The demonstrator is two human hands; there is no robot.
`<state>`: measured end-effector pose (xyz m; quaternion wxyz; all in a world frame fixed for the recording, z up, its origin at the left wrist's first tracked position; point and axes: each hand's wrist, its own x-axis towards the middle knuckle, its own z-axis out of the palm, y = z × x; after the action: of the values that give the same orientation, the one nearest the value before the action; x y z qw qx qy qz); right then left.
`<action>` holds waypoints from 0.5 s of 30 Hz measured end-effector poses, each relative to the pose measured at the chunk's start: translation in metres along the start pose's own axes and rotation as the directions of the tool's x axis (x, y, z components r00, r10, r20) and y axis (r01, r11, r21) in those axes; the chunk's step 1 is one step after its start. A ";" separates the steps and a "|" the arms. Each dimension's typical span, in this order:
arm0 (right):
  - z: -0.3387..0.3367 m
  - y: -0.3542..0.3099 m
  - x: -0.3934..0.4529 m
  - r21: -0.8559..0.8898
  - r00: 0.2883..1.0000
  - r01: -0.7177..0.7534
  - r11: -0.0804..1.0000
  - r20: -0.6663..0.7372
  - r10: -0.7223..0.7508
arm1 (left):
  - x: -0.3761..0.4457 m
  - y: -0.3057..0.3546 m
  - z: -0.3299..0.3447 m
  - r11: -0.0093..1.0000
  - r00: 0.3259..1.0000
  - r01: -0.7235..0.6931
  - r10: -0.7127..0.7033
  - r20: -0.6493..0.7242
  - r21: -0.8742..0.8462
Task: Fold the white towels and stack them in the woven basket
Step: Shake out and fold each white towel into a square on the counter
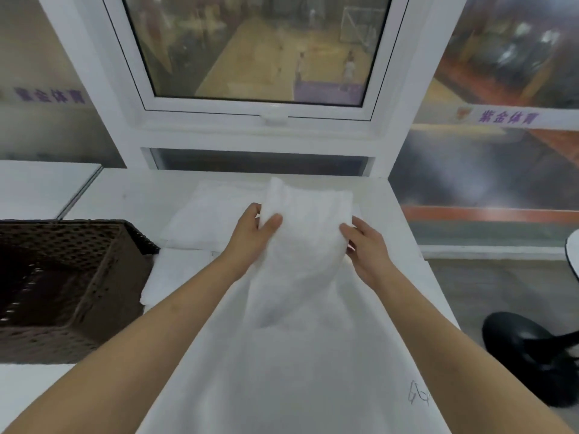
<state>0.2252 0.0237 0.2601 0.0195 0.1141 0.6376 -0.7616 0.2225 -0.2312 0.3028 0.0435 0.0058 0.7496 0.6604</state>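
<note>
Holding one white towel (pixel 300 245) by its two sides, the left hand (pixel 250 233) and right hand (pixel 366 249) pinch it above the white table (pixel 131 195). Two more towels (pixel 203 220) seem to lie underneath, unfolded. The one woven basket (pixel 72 277) looks empty, so most work is left.
</note>
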 end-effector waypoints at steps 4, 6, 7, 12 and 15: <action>0.003 -0.013 -0.010 -0.173 0.992 0.122 0.977 -0.013 -0.127 | 0.003 0.007 -0.020 0.992 0.996 -0.090 0.090 -0.002 0.092; 0.002 -0.013 -0.019 -0.252 0.986 0.158 0.955 -0.010 -0.166 | -0.003 0.000 -0.027 0.980 0.993 -0.117 0.115 0.016 0.162; 0.000 -0.011 -0.026 -0.285 0.983 0.177 0.942 0.000 -0.185 | -0.008 -0.007 -0.029 0.973 0.991 -0.131 0.129 0.025 0.192; -0.019 0.047 -0.070 -0.531 0.978 0.209 0.821 0.129 -0.166 | -0.054 -0.083 -0.037 0.895 0.985 -0.161 0.117 0.129 0.416; -0.036 0.108 -0.094 -0.603 0.986 0.121 0.788 0.162 -0.027 | -0.087 -0.144 -0.036 0.879 0.975 -0.054 -0.058 0.217 0.475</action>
<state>0.3406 0.0282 0.1688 0.0716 0.0211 0.8501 -0.5213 0.3137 -0.2909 0.1693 0.1257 0.0900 0.8794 0.4503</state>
